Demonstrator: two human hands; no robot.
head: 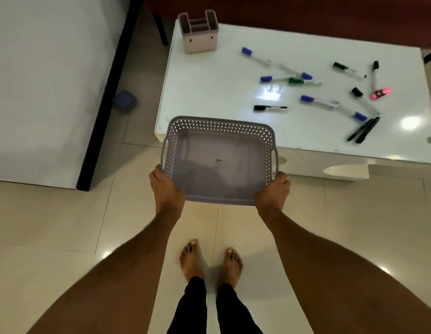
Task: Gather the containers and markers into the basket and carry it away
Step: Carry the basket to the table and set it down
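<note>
Hands first: the left hand (166, 188) grips the near left corner of the grey basket (219, 162), fingers curled under the rim and thumb along its edge, and the right hand (273, 190) grips the near right corner the same way. The basket is empty and held level in the air, its far edge just over the near edge of the white surface (209, 92), its near half above the tiled floor (65, 225) in front of the person's bare feet.

Nothing has been gathered yet. A pink compartmented container (200, 32) stands upright at the far left corner of the surface. The markers lie scattered toward the right: a blue-capped one (255, 57) farthest back, a crossed cluster of blue and green ones (291, 78), a black one (270, 108) nearest the basket, and more black-capped ones (365, 129) near the right front edge.

The step in hand looks like setting the basket down. It would go best placed fully on the bare left part of the surface, flat and away from the edge, so both hands come free and the container and markers are within easy reach.
</note>
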